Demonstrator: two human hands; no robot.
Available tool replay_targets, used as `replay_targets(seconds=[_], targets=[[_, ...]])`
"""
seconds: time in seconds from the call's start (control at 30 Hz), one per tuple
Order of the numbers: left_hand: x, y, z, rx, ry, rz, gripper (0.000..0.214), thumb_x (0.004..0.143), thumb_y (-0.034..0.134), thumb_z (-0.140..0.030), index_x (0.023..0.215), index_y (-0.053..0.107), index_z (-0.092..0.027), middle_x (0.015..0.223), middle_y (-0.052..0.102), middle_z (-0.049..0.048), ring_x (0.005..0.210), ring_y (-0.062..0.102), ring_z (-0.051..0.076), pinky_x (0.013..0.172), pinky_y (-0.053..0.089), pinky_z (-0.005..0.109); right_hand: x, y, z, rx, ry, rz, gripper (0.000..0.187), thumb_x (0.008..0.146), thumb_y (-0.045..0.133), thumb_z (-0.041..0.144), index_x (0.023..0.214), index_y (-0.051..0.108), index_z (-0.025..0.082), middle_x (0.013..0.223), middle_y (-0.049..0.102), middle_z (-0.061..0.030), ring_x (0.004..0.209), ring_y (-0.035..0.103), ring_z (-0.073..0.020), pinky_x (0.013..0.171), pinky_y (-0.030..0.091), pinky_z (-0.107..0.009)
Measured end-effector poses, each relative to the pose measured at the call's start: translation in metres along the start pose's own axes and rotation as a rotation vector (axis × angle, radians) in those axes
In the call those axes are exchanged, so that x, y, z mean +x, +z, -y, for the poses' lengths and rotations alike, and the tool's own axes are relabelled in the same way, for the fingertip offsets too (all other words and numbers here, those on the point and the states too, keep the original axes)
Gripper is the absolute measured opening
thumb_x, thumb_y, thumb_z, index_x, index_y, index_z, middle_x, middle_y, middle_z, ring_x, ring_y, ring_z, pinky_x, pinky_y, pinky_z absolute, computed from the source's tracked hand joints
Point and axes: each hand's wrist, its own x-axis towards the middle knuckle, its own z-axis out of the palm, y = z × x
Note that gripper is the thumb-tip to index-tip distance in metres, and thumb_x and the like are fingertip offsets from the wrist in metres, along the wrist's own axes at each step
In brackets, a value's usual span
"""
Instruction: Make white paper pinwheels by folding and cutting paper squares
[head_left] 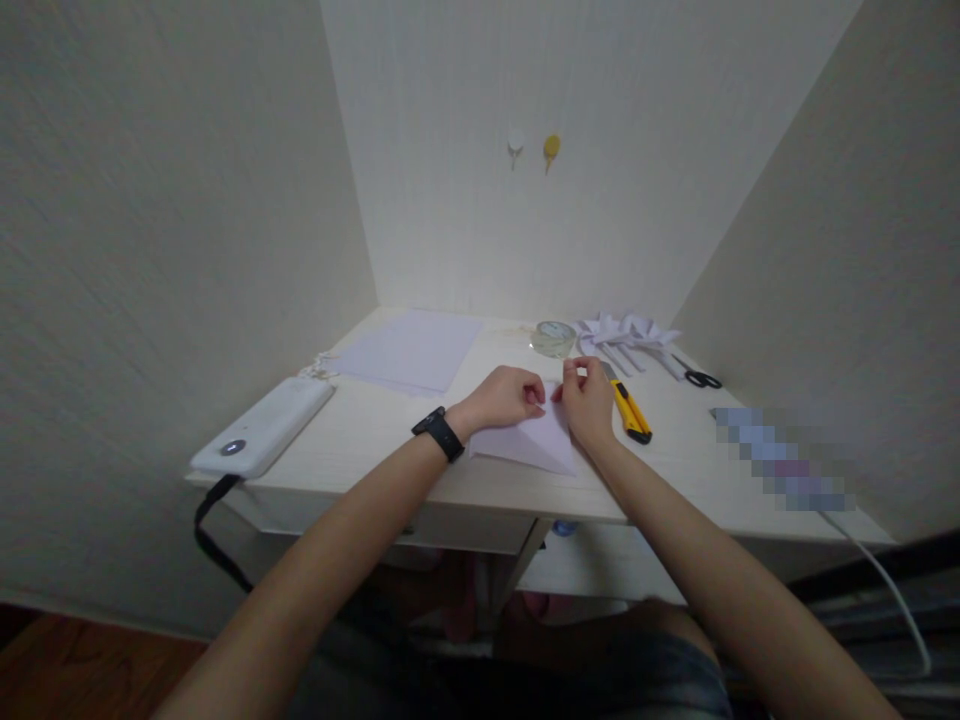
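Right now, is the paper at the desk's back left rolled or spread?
Spread: the paper lies flat on the desk, broad face up.

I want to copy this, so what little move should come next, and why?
Perhaps gently press the white paper flat, since the left hand and the right hand are close together by its far edge.

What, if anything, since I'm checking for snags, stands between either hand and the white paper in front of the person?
Nothing visible. The left hand and right hand are both right at the paper. The yellow cutter lies just right of the right hand, off to the side.
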Motion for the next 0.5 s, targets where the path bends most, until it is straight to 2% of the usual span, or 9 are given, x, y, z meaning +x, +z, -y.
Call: replay_targets(seconds=[0.13, 0.27, 0.37, 0.5], targets=[[-0.002, 0.007, 0.004, -0.039, -0.009, 0.055, 0.008, 0.064, 0.072, -0.015, 0.071, 0.074, -0.02, 0.063, 0.068, 0.0008, 0.063, 0.063, 0.016, 0.062, 0.046, 0.026, -0.004, -0.006, 0.003, -0.024, -0.002, -0.009, 0.031, 0.095, 0.039, 0.049, 0.095, 0.053, 0.021, 0.054, 0.062, 0.0015, 0.054, 0.06, -0.0215, 0.06, 0.037, -0.03], [0.0, 0.007, 0.013, -0.231, -0.085, 0.062, 0.01, 0.068, 0.068, -0.014, 0.074, 0.074, -0.018, 0.063, 0.069, 0.0019, 0.057, 0.064, 0.015, 0.055, 0.047, 0.025, -0.009, -0.014, 0.002, 0.057, 0.021, 0.027, 0.033, 0.094, 0.04, 0.052, 0.096, 0.053, 0.021, 0.058, 0.066, 0.0009, 0.055, 0.063, -0.0199, 0.059, 0.04, -0.029], [0.003, 0.0, 0.014, -0.315, -0.083, 0.046, 0.013, 0.067, 0.068, -0.013, 0.078, 0.074, -0.017, 0.072, 0.073, 0.0044, 0.065, 0.067, 0.018, 0.062, 0.051, 0.028, -0.011, -0.018, 0.0, 0.072, 0.011, 0.073, 0.032, 0.093, 0.043, 0.051, 0.094, 0.053, 0.021, 0.059, 0.067, 0.0003, 0.055, 0.064, -0.0194, 0.06, 0.041, -0.029], [0.001, -0.018, 0.012, -0.139, -0.074, -0.123, 0.014, 0.064, 0.073, -0.016, 0.077, 0.076, -0.02, 0.079, 0.073, 0.0057, 0.077, 0.067, 0.022, 0.08, 0.05, 0.035, -0.012, -0.019, 0.0, 0.005, -0.015, 0.088, 0.029, 0.092, 0.044, 0.048, 0.091, 0.055, 0.021, 0.06, 0.068, -0.0005, 0.057, 0.064, -0.0195, 0.06, 0.039, -0.029]])
